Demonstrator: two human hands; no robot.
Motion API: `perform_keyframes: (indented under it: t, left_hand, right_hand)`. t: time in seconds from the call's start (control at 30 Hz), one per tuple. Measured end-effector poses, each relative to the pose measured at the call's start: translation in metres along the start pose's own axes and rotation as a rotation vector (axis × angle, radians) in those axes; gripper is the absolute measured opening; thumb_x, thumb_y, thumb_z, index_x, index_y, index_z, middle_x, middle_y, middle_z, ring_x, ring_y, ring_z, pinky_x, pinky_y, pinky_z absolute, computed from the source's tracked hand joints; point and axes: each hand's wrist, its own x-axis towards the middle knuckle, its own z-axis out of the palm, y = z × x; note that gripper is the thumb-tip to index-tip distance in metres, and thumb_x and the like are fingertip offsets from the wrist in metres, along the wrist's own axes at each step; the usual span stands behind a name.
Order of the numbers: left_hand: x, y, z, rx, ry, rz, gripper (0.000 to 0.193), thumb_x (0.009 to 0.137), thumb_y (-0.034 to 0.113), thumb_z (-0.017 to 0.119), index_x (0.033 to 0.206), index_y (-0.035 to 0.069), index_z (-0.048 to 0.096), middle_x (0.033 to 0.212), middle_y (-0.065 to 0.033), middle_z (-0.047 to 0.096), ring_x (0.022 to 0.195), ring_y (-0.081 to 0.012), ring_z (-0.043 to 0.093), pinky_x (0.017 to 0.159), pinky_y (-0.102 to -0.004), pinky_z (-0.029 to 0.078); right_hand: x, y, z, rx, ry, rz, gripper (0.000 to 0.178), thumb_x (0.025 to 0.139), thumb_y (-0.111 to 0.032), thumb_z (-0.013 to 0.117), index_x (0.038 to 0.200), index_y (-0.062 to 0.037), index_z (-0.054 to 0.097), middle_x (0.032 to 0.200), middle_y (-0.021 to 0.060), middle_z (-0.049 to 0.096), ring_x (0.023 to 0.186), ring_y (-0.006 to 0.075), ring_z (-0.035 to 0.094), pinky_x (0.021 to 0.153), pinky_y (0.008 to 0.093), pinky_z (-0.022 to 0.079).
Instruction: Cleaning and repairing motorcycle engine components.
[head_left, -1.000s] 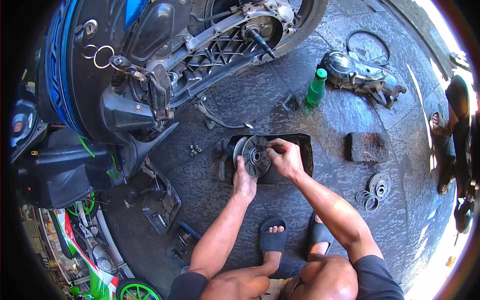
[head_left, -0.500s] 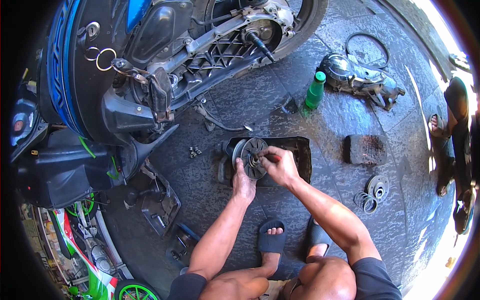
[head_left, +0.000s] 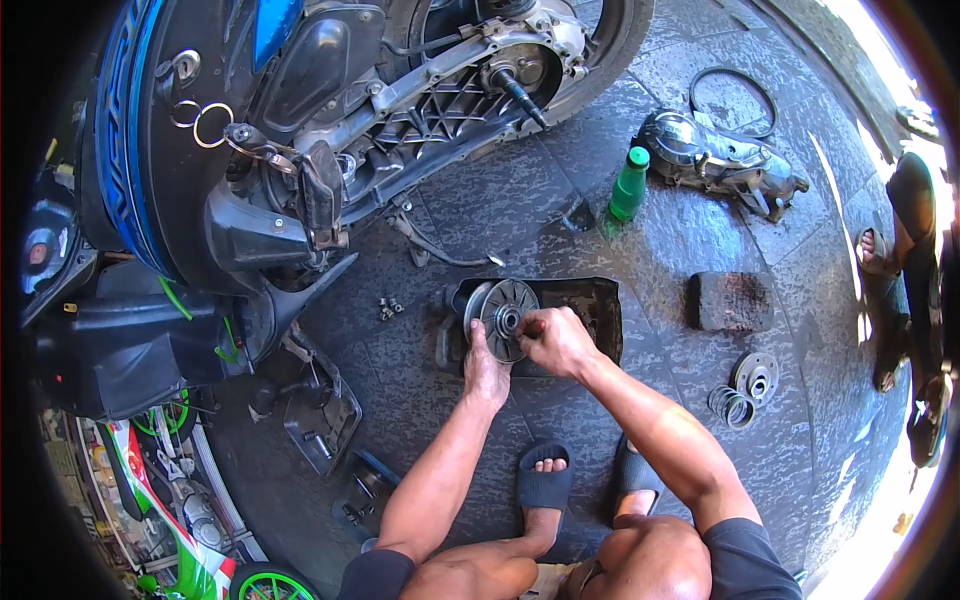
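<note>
My left hand [head_left: 486,378] grips the lower left edge of a metal scooter pulley [head_left: 512,291], which has radial ribs and a round hub. The pulley is tilted up over the left part of a black rectangular tray [head_left: 609,350]. In my right hand [head_left: 562,346] is a small red-handled tool [head_left: 537,327], held in closed fingers at the right side of the hub. The tool's tip is hidden, so its exact kind does not show. Part of the tray's inside shows to the right of the pulley.
Ahead stands a blue-and-black scooter [head_left: 300,70] with its bare shaft exposed. A green bottle [head_left: 628,184], metal engine cover [head_left: 710,155] and drive belt [head_left: 734,70] lie beyond. To the right are a dark block [head_left: 735,301], a disc [head_left: 757,376] and a spring [head_left: 733,406].
My right hand with the red-handled tool has shifted slightly down across the pulley's face, uncovering more of the hub. My left hand keeps its grip, almost still.
</note>
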Motion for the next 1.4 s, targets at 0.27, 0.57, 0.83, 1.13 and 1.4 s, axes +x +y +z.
perform_keyframes:
  t: [0.27,0.57,0.83,1.13,1.4]
  left_hand:
    - [0.000,0.002,0.003,-0.018,0.024,0.007,0.061,0.105,0.052,0.029,0.146,0.007,0.038,0.143,-0.0093,0.050,0.131,-0.0228,0.049,0.112,-0.0414,0.038]
    - [0.003,-0.005,0.003,0.003,-0.009,0.049,0.061,0.105,0.053,0.027,0.145,0.009,0.039,0.140,-0.0089,0.052,0.129,-0.0241,0.050,0.111,-0.0439,0.038]
    - [-0.006,0.001,0.004,0.019,-0.029,0.073,0.062,0.100,0.049,0.046,0.146,0.007,0.039,0.145,-0.0092,0.048,0.132,-0.0224,0.047,0.113,-0.0410,0.035]
    - [0.003,0.004,0.003,0.075,0.012,0.114,0.061,0.099,0.043,0.055,0.143,0.002,0.044,0.144,-0.0082,0.047,0.131,-0.0198,0.046,0.112,-0.0362,0.035]
    - [0.008,0.011,-0.012,0.040,-0.052,0.112,0.071,0.099,0.056,0.043,0.150,0.007,0.034,0.153,-0.0080,0.038,0.140,-0.0247,0.037,0.117,-0.0408,0.028]
  right_hand:
    - [0.020,0.022,-0.007,0.495,0.079,0.055,0.010,0.086,-0.002,0.066,0.095,0.0011,0.070,0.086,0.0048,0.071,0.082,0.0084,0.063,0.075,0.0256,0.051]
    - [-0.026,0.021,0.024,0.520,0.182,0.145,0.015,0.083,-0.010,0.068,0.093,0.0011,0.070,0.079,0.0104,0.072,0.073,0.0125,0.067,0.070,0.0296,0.052]
    - [-0.042,0.020,-0.044,-0.004,0.216,0.343,0.028,0.083,-0.024,0.068,0.094,0.0011,0.069,0.086,0.0234,0.070,0.089,0.0372,0.068,0.081,0.0426,0.052]
    - [-0.049,0.028,-0.102,-0.005,0.736,0.066,0.029,0.089,-0.023,0.067,0.095,0.0045,0.069,0.086,0.0198,0.072,0.080,0.0280,0.072,0.073,0.0377,0.055]
    - [0.107,0.102,-0.136,1.567,0.266,0.689,0.106,0.082,-0.087,0.032,0.126,0.0072,0.051,0.103,0.0225,0.065,0.085,0.0327,0.065,0.070,0.0405,0.059]
